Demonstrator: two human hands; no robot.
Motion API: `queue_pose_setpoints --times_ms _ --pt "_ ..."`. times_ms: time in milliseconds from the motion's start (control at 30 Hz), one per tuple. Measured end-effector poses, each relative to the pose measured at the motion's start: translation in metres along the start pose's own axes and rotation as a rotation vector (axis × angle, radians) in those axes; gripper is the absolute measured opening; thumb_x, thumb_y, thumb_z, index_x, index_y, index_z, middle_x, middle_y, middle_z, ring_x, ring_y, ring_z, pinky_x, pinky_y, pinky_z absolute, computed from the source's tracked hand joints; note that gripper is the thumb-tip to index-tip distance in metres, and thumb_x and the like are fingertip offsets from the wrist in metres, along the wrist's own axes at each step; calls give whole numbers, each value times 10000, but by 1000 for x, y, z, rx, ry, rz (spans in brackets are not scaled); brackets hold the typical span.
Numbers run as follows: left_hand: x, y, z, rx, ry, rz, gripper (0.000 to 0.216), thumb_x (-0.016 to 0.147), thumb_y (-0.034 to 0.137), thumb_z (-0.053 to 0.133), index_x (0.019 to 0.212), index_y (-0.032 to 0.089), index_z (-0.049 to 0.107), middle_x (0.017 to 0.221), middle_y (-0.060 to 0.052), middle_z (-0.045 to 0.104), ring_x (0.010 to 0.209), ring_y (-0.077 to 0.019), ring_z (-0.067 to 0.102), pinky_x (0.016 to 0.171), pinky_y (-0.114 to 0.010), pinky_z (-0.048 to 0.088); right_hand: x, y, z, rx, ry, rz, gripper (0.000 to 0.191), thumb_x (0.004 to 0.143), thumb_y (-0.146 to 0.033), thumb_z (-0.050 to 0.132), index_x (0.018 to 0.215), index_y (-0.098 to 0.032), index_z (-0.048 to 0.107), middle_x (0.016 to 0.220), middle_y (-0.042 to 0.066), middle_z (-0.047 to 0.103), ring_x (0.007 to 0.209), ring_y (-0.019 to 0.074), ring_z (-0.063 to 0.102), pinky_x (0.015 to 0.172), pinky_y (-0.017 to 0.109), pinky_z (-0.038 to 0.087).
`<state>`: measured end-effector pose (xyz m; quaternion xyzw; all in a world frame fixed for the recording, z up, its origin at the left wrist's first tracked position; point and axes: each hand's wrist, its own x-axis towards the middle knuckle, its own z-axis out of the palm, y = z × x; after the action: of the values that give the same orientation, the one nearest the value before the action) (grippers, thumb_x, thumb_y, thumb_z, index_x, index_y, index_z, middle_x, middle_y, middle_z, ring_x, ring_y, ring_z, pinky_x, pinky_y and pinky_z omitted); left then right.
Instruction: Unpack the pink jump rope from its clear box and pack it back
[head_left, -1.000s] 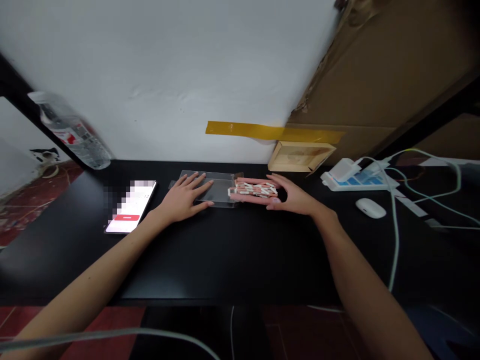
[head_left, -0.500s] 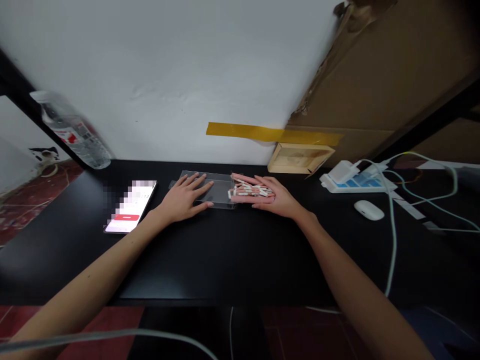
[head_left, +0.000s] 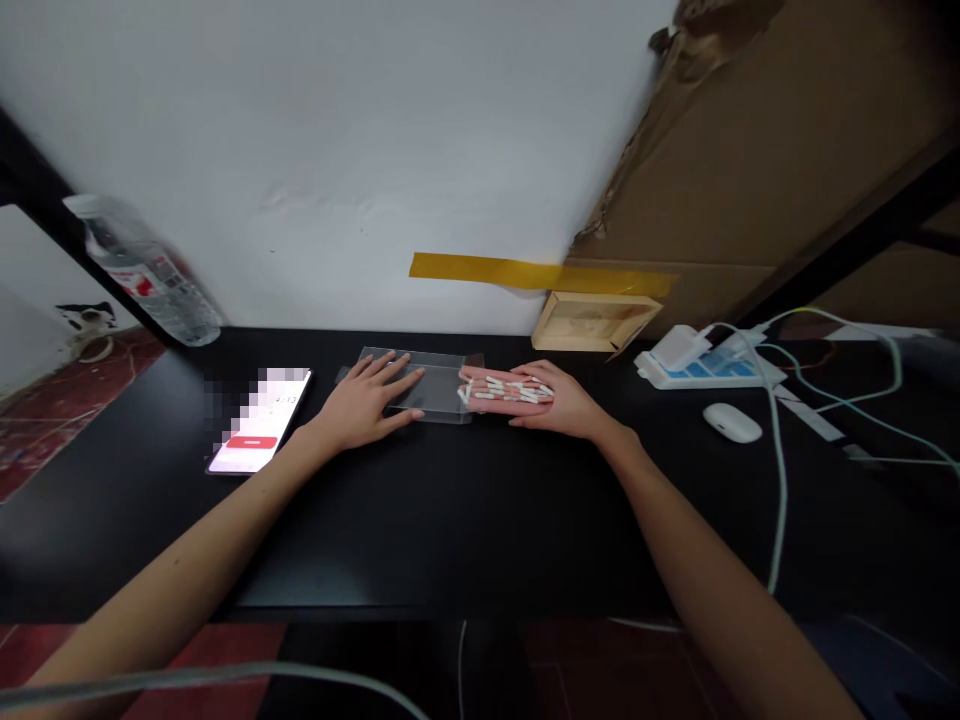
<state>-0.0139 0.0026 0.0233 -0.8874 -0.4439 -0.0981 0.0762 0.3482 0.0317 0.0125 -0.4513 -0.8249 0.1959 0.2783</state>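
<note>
A clear plastic box (head_left: pixel 439 385) lies on the black table, its open end facing right. My left hand (head_left: pixel 367 400) rests on its left part with the fingers spread. At the box's open end sits a pink tray (head_left: pixel 499 405) full of cotton swabs (head_left: pixel 510 388) with white tips. My right hand (head_left: pixel 562 400) grips the tray's right end, thumb on the near side and fingers on the far side. The tray's left edge meets the mouth of the box; how far it reaches inside I cannot tell.
A lit phone (head_left: pixel 259 425) lies left of my left hand. A clear bottle (head_left: pixel 150 275) leans at the back left. On the right are a small wooden frame (head_left: pixel 596 322), a power strip (head_left: pixel 705 368) with cables and a white earbud case (head_left: pixel 732 422).
The far side of the pink tray and my right fingers have drawn in, so the tray looks narrower and its swabs closer together. My left hand stays on the box.
</note>
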Motion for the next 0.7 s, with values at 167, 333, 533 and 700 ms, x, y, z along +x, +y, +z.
queue_pose_setpoints --times_ms 167,333,533,700 --pt "0 1 -1 -9 5 34 678 1006 663 349 1527 236 426 1608 -98 354 1490 -305 307 1201 -511 256 4 -4 7 55 17 -46 752 584 -401 907 1268 -274 620 1229 82 636 1162 327 618 1036 560 483" --pt "0 0 -1 -39 17 55 666 1004 663 352 1525 253 418 1607 -73 361 1498 -291 293 1213 -509 236 8 0 11 20 20 -38 871 571 -436 923 1357 -280 581 1394 117 550 1328 365 514 1134 594 397" --pt "0 0 0 -59 22 56 660 1001 655 373 1529 262 414 1610 -61 358 1497 -303 290 1212 -517 243 8 -2 13 -15 -9 2 990 615 -476 903 1486 -351 451 1550 111 420 1449 399 367 1153 663 336" --pt "0 0 1 -54 23 58 657 1000 652 377 1532 267 408 1613 -58 352 1497 -304 290 1213 -520 241 7 -12 18 36 36 34 813 678 -538 850 1405 -331 551 1516 112 470 1428 373 410 1159 627 342"
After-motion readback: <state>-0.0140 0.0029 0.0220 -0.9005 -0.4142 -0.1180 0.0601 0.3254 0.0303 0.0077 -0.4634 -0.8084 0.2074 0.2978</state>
